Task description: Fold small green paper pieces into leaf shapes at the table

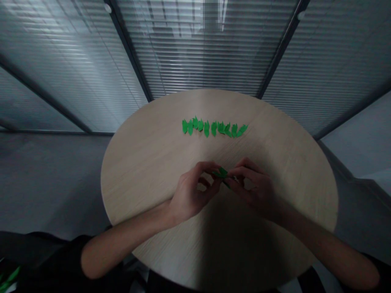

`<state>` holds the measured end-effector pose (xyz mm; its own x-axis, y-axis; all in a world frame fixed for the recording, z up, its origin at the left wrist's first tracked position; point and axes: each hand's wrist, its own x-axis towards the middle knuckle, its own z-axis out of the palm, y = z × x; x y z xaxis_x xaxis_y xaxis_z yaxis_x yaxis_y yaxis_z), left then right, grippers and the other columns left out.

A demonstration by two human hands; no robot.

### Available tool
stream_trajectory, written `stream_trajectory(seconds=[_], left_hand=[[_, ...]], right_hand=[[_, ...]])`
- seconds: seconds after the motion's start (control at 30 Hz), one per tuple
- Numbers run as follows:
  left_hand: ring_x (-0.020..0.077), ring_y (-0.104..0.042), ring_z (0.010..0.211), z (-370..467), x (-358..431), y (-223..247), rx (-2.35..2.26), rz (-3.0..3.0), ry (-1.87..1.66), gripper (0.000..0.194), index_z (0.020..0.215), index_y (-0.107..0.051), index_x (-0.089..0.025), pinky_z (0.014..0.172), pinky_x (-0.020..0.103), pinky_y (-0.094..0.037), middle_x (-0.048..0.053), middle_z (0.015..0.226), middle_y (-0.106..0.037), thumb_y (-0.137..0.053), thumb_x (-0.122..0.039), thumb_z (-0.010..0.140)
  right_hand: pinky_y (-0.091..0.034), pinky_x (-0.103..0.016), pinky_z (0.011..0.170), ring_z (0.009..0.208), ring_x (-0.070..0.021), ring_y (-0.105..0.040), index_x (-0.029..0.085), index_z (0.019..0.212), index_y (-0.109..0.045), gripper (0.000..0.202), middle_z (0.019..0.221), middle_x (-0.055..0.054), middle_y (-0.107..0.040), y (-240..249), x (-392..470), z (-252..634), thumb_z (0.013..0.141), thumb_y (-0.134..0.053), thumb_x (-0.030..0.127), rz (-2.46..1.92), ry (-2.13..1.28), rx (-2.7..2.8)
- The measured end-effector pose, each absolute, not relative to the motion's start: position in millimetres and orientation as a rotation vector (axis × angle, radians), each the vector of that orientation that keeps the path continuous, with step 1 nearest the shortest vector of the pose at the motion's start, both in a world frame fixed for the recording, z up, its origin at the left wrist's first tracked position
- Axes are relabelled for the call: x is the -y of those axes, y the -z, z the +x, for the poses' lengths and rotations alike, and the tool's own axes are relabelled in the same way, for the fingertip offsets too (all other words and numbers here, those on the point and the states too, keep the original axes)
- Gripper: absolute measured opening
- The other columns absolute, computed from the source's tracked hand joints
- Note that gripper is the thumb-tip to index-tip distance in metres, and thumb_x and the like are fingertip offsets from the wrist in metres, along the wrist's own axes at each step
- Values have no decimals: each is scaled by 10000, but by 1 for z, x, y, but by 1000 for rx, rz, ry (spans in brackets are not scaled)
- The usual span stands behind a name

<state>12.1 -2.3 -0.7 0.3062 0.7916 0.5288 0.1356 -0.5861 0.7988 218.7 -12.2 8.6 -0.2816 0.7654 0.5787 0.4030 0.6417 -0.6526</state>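
A small green leaf-shaped piece, perhaps folded paper, is pinched between both hands above the middle of the table. My left hand grips it from the left with thumb and fingertips. From the right, my right hand closes its thumb and fingers on the same piece. Fingertips cover much of it, so its full shape is hidden. Beyond the hands, several similar green pieces lie in an uneven row on the tabletop, some touching or overlapping.
The round wooden table has its far edge close to a glass partition with blinds. Grey floor shows on both sides. Something bright green is partly visible at the lower left corner.
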Motion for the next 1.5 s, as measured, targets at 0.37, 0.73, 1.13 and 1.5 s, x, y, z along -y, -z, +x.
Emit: stream_trajectory(seconds=[0.37,0.73,1.13,1.5], left_hand=[[113,-747,837,13,1,5,-841,1871,-1311,316,1169,-609,-221,615,145,-603,30,1045,-758,-719,-91,903],[122,-742,824,12,2,0,-843,1876,-1270,236,1104,-633,-194,669,196,-633,39,1010,-767,-708,-93,904],[109,-715,645,14,0,-1,-862,1652,-1175,81,1025,-681,-166,569,186,-622,31,848,-751,-688,-203,953],[98,-713,632,11,1,-6,-862,1629,-1124,141,975,-673,-157,552,158,-600,46,853,-755,-604,-271,1022]], right_hand=[[-450,-254,585,666,-106,-538,210,933,-702,59,839,17,-556,-8,13,219,956,-702,156,-959,-517,1868],[-457,-249,591,675,-104,-540,205,945,-692,46,861,10,-552,-8,14,219,975,-689,171,-954,-539,1883],[-460,-270,607,678,-117,-549,207,934,-693,50,835,13,-559,-9,13,221,966,-691,168,-1018,-488,1891],[-455,-274,599,681,-119,-546,208,935,-690,60,843,10,-554,-9,13,221,965,-681,158,-1007,-514,1896]])
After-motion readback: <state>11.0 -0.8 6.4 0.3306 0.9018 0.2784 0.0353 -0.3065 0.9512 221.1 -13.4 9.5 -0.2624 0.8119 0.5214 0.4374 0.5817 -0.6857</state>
